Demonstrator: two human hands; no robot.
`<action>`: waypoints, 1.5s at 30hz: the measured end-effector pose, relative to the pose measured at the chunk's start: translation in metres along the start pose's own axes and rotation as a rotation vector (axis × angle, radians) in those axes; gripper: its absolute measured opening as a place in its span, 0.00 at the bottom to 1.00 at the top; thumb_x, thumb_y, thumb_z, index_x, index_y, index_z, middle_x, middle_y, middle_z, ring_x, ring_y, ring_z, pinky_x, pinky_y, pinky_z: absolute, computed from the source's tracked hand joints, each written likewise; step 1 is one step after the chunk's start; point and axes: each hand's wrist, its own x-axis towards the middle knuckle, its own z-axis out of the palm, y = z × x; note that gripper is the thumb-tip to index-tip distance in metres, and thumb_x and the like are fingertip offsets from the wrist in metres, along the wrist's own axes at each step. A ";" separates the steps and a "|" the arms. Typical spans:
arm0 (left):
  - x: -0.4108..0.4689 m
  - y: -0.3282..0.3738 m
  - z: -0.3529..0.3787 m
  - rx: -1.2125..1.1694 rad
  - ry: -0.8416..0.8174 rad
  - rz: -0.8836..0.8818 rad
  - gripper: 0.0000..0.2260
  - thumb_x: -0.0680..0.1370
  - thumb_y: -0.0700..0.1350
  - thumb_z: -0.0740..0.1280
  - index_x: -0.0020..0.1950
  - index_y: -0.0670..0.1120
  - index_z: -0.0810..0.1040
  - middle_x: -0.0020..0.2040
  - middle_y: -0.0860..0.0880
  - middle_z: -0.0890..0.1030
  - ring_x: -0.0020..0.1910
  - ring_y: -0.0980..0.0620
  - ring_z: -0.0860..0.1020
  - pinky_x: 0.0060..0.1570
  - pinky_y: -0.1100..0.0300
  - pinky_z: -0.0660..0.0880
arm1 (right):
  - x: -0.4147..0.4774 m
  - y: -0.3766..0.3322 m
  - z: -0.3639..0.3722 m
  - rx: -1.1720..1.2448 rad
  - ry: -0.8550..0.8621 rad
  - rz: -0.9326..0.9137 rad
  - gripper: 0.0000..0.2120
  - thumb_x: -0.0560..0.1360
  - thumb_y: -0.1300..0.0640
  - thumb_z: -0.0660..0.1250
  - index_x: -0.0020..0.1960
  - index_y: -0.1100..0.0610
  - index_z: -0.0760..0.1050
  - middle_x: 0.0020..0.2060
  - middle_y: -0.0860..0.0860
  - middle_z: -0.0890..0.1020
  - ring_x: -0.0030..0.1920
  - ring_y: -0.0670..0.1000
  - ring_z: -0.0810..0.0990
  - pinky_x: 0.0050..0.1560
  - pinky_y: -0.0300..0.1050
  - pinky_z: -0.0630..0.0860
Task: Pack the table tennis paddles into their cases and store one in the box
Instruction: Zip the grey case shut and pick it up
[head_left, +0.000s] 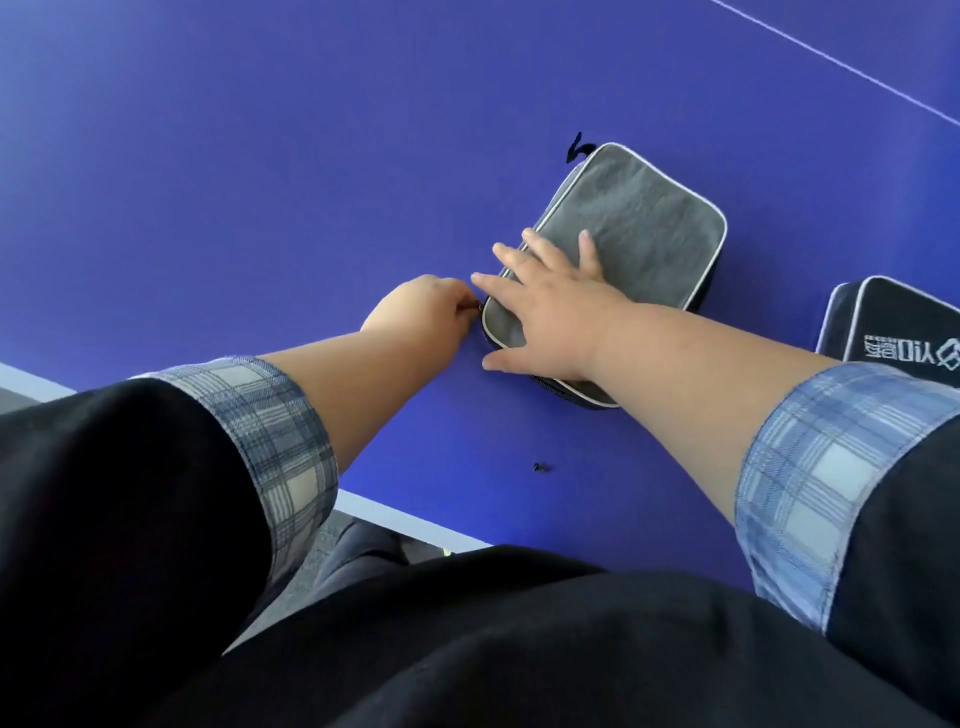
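Observation:
A grey paddle case (644, 228) with white piping lies flat on the blue table tennis table (260, 182). My right hand (550, 306) rests spread and flat on the case's near end, pressing it down. My left hand (426, 312) is at the case's near left corner with its fingers pinched on the zipper pull. A second, black paddle case (893, 332) with white lettering lies at the right edge of the view, partly hidden by my right sleeve. No paddle and no box are visible.
A black strap loop (576, 148) sticks out at the grey case's far corner. A small dark scrap (542, 467) lies on the table near me. The table's white front edge (405, 514) runs along the bottom left, with floor beyond.

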 end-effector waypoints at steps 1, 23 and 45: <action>-0.002 -0.001 0.001 -0.047 0.022 -0.018 0.12 0.82 0.48 0.59 0.59 0.52 0.80 0.50 0.48 0.80 0.45 0.45 0.80 0.43 0.48 0.80 | 0.000 0.001 0.003 -0.001 -0.004 -0.005 0.43 0.69 0.25 0.55 0.79 0.40 0.49 0.81 0.49 0.50 0.80 0.55 0.42 0.72 0.76 0.41; -0.049 0.018 0.043 0.056 -0.049 0.168 0.10 0.83 0.47 0.57 0.59 0.56 0.76 0.50 0.52 0.73 0.43 0.47 0.76 0.33 0.54 0.71 | 0.050 0.002 -0.005 0.239 0.044 0.215 0.24 0.79 0.41 0.57 0.74 0.42 0.67 0.77 0.45 0.63 0.80 0.53 0.48 0.71 0.76 0.39; 0.009 -0.015 -0.009 -0.169 0.197 -0.045 0.10 0.83 0.48 0.58 0.56 0.54 0.79 0.51 0.50 0.75 0.46 0.45 0.77 0.43 0.48 0.79 | 0.068 0.026 -0.011 0.290 0.199 0.201 0.15 0.79 0.37 0.60 0.48 0.44 0.79 0.49 0.45 0.76 0.58 0.55 0.73 0.58 0.54 0.63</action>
